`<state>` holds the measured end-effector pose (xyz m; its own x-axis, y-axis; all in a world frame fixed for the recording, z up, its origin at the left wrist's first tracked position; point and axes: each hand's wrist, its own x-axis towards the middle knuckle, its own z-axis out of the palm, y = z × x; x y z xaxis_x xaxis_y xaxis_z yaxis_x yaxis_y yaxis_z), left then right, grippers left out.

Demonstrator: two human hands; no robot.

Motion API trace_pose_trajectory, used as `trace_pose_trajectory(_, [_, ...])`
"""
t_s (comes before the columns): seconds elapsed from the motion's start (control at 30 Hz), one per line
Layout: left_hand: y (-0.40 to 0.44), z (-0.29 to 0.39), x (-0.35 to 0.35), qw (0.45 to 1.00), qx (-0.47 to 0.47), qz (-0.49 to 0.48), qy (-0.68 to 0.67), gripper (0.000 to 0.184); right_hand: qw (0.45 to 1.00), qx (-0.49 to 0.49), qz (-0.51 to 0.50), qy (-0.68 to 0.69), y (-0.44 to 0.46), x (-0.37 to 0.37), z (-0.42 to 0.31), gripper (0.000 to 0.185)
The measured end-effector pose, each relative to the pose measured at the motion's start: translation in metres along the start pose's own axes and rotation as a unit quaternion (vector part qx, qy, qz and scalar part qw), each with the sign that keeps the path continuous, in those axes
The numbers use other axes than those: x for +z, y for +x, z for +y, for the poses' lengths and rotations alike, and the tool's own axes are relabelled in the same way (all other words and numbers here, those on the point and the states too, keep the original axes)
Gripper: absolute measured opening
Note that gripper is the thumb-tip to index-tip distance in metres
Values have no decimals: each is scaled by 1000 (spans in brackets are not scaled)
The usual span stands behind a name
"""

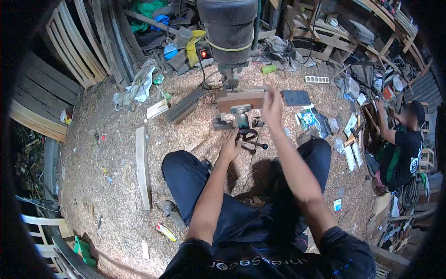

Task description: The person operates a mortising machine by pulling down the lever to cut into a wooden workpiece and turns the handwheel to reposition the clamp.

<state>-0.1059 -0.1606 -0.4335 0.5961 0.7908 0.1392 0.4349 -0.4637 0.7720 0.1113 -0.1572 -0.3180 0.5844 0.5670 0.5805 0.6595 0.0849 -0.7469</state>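
Observation:
My left hand (229, 148) has its fingers at the left side of a black handwheel (248, 135) with a knobbed handle, low on the front of a machine vise. My right hand (272, 110) is raised at the right end of a brown wood block (241, 101), fingers stretched upward; whether it touches the block is unclear. That block lies across the green vise body (242, 121), below the dark drill-like machine head (227, 28). The machine's bit is mostly hidden.
A dark timber (183, 108) lies left of the vise, and a pale plank (143, 167) lies farther left. A dark flat block (296, 97) and a white power strip (317, 79) lie to the right. Another person (402, 139) works at far right. Shavings cover the floor.

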Motion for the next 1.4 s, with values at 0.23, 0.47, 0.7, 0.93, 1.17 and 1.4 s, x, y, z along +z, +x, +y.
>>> trace_pose_trajectory(0.23, [-2,-3,8,996,-59,-15,-63,56,986,-69,-36,148,346,-9,-178,54])
trace_pose_trajectory(0.47, [46,62,-69,988,78,124,48,36,735,104,-81,665,455,60,-130,40])
trace_pose_trajectory(0.7, [183,223,-236,851,316,419,17,30,978,-181,101,-28,394,28,-158,57])
trace_pose_trajectory(0.93, [252,270,-297,842,382,381,12,25,989,-125,73,27,382,25,-182,31])
trace_pose_trajectory(1.17, [266,271,-306,857,404,321,10,22,993,-104,55,15,403,41,-168,34])
trace_pose_trajectory(1.4, [210,217,-259,838,323,435,-62,25,990,-97,64,83,296,10,-135,40])
